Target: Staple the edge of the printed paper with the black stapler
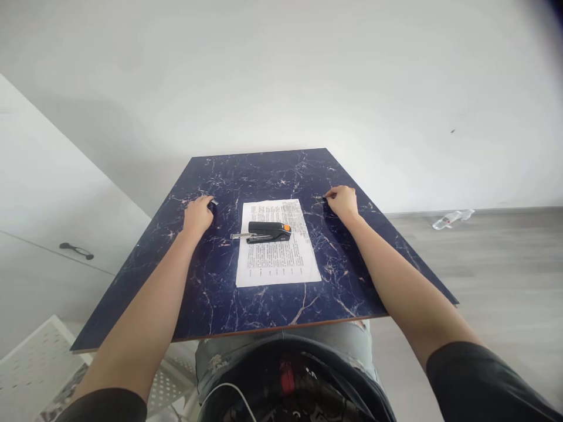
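On the left side of the table, my left hand (199, 215) is closed on a small silvery strip (214, 201) that looks like a row of staples. Across from it, my right hand (343, 201) pinches a small dark piece (324, 198) close to the tabletop; its kind is too small to make out. Between the hands lies a black stapler (269, 232) with an orange patch at its right end. A metal tray (240, 235) sticks out of the stapler's left end. Under the stapler are printed sheets of paper (281, 271), touched by neither hand.
The dark blue marbled table (264, 310) stands against a white wall (281, 76). A clear plastic bottle (453, 219) lies on the floor at right. At left are a white cabinet with a dark handle (76, 251) and a white perforated rack (35, 357).
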